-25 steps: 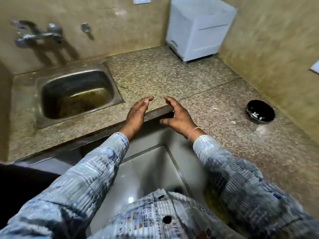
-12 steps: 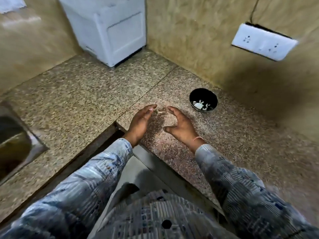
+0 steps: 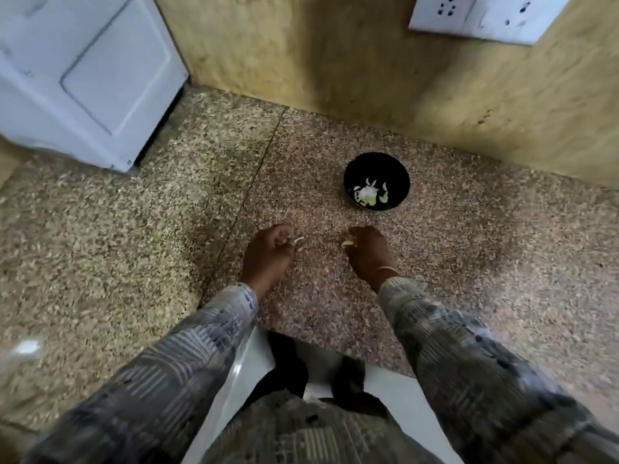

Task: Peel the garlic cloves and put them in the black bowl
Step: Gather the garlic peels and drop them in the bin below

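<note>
Stone, speckled pink and brown, made the bench (image 3: 469, 262). Both hands worked low over it, apart from each other, on the near side of the bowl (image 3: 375, 161). The left hand (image 3: 268, 254) had its fingers curled, with a pale sliver (image 3: 297, 240) at their tips. The right hand (image 3: 368, 251) was curled too, with a pale piece (image 3: 347, 243) at its thumb side. Each bit seemed pinched, though blur left it unclear which was clove and which was skin. The black bowl stood just beyond the right hand, not touching it, and what looked like peeled cloves (image 3: 368, 195) were heaped at its near wall.

The step looked like stripping one clove. To do it well, I judged, the skin should be split at the root end with a nail and drawn off in one strip. The clove should be held lightly so it did not shoot away. The short reach favoured a drop from the right hand, with scraps kept in one spot away from the bowl.

A seam (image 3: 248, 195) ran through the bench, with paler stone left of it. A white box (image 3: 83, 72) stood at the far left against the mottled yellow wall (image 3: 335, 51). The wall carried a socket plate (image 3: 485, 15) at the upper right. White floor (image 3: 254, 360) showed below the bench edge.
</note>
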The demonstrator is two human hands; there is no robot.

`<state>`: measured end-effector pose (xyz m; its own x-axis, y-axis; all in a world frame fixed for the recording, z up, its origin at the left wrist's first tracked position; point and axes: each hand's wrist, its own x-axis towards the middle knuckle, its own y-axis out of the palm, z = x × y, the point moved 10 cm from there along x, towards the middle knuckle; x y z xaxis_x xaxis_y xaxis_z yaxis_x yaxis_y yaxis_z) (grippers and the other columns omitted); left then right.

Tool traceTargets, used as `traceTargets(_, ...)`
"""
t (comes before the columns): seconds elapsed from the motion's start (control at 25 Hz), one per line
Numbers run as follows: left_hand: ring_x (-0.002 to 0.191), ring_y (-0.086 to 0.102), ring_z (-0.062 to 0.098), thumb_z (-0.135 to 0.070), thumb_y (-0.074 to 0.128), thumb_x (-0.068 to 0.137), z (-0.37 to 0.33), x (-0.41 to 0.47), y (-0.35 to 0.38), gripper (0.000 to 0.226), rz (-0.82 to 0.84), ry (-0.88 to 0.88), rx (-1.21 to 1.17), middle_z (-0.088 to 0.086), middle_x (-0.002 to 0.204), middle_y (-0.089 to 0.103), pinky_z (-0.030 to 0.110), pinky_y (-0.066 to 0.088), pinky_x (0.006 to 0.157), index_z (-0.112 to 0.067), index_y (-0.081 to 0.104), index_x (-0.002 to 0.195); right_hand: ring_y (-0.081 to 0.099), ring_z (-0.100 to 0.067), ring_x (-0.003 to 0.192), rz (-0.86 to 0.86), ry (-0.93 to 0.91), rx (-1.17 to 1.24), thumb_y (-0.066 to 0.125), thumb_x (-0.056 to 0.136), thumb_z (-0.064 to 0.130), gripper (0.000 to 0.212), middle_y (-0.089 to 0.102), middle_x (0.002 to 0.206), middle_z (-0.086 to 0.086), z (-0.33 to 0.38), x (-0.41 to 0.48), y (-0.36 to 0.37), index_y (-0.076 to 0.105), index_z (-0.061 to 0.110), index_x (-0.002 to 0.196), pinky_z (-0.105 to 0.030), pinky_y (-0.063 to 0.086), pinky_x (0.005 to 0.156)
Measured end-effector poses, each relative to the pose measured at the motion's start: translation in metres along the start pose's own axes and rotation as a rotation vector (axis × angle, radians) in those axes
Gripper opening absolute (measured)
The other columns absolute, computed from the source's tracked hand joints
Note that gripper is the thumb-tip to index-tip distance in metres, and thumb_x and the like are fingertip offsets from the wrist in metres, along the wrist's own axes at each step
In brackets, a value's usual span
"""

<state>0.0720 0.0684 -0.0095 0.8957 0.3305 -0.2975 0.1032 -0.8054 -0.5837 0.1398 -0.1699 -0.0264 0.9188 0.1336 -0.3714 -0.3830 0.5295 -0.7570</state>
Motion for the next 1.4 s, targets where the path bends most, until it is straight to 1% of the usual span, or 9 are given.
traceTargets(0.08, 0.089, 0.065, 0.011, -0.022, 0.075, 0.085, 0.007, 0.02, 0.004, 0.033, 0.027, -0.013, 0.1, -0.005, 0.11, 0.071, 0.014, 0.043, 0.066, -0.031, 0.071, 0.117, 0.062, -0.039, 0.113, -0.008, -0.013, -0.116, 0.062, 0.096, 0.023, 0.024, 0.059, 0.127, -0.015, -0.002, 0.005, 0.008, 0.072, 0.02, 0.118, -0.042, 0.054, 0.095)
traceTargets(0.2, 0.096, 0.069, 0.021, -0.027, 0.08, 0.078, 0.009, 0.041, 0.015, 0.045, 0.074, 0.037, 0.265, 0.002, 0.112, 0.073, 0.029, 0.056, 0.083, -0.023, 0.071, 0.122, 0.061, -0.038, 0.109, -0.007, -0.032, -0.192, 0.058, 0.098, 0.017, 0.02, 0.059, 0.121, -0.016, -0.003, 0.003, 0.015, 0.067, 0.012, 0.116, -0.04, 0.052, 0.086)
traceTargets(0.36, 0.095, 0.07, 0.024, -0.02, 0.082, 0.076, 0.005, 0.052, 0.026, 0.028, 0.118, 0.056, 0.349, 0.005, 0.101, 0.077, 0.025, 0.049, 0.083, -0.019, 0.077, 0.103, 0.067, -0.034, 0.09, -0.221, 0.119, 0.051, 0.062, 0.096, 0.021, 0.012, 0.072, 0.097, -0.015, -0.007, 0.008, -0.015, 0.065, 0.01, 0.101, -0.03, 0.044, 0.071)
traceTargets(0.52, 0.087, 0.072, 0.025, -0.022, 0.081, 0.074, 0.008, 0.058, 0.034, 0.011, 0.15, 0.069, 0.424, 0.002, 0.087, 0.077, 0.029, 0.052, 0.078, -0.015, 0.076, 0.082, 0.072, -0.033, 0.094, -0.425, 0.207, 0.297, 0.065, 0.091, 0.028, 0.024, 0.077, 0.104, -0.012, -0.005, 0.033, -0.072, 0.075, 0.017, 0.109, -0.038, 0.058, 0.085)
traceTargets(0.68, 0.085, 0.071, 0.024, -0.016, 0.078, 0.075, 0.013, 0.06, 0.032, 0.007, 0.148, 0.024, 0.377, 0.003, 0.085, 0.077, 0.028, 0.053, 0.077, -0.013, 0.078, 0.081, 0.075, -0.026, 0.086, -0.382, 0.259, 0.344, 0.068, 0.084, 0.027, 0.018, 0.079, 0.094, -0.003, -0.016, 0.026, -0.058, 0.078, 0.025, 0.1, -0.043, 0.062, 0.084)
traceTargets(0.84, 0.079, 0.07, 0.017, -0.019, 0.086, 0.078, 0.018, 0.059, 0.025, 0.01, 0.149, 0.015, 0.32, -0.005, 0.079, 0.073, 0.02, 0.044, 0.072, -0.017, 0.079, 0.085, 0.069, -0.006, 0.079, -0.245, 0.109, 0.307, 0.071, 0.092, 0.018, 0.013, 0.075, 0.092, 0.01, 0.016, -0.015, -0.003, 0.079, 0.026, 0.098, -0.023, 0.058, 0.078)
traceTargets(1.08, 0.082, 0.07, 0.005, -0.009, 0.088, 0.072, 0.031, 0.055, 0.019, 0.03, 0.202, -0.044, 0.181, -0.009, 0.09, 0.077, 0.023, 0.056, 0.083, -0.024, 0.08, 0.097, 0.061, -0.028, 0.095, 0.003, -0.175, -0.028, 0.067, 0.093, 0.025, 0.022, 0.057, 0.104, -0.005, 0.064, -0.003, 0.078, 0.074, 0.03, 0.113, -0.036, 0.053, 0.078)
traceTargets(1.28, 0.082, 0.07, 0.003, -0.007, 0.08, 0.077, 0.027, 0.05, 0.004, 0.032, 0.143, -0.026, 0.15, -0.017, 0.086, 0.074, 0.021, 0.056, 0.076, -0.037, 0.072, 0.081, 0.058, -0.029, 0.09, -0.028, -0.2, -0.12, 0.061, 0.093, 0.015, 0.009, 0.051, 0.096, -0.004, 0.062, -0.006, 0.08, 0.069, 0.014, 0.089, -0.033, 0.048, 0.071)
traceTargets(1.4, 0.08, 0.069, -0.001, -0.014, 0.078, 0.083, 0.011, 0.047, 0.007, 0.019, 0.144, 0.055, 0.142, -0.018, 0.087, 0.074, 0.018, 0.055, 0.071, -0.03, 0.077, 0.094, 0.063, -0.029, 0.086, -0.044, -0.066, 0.021, 0.057, 0.095, 0.012, 0.01, 0.064, 0.096, -0.008, 0.036, -0.013, 0.077, 0.065, 0.016, 0.092, -0.035, 0.053, 0.072)
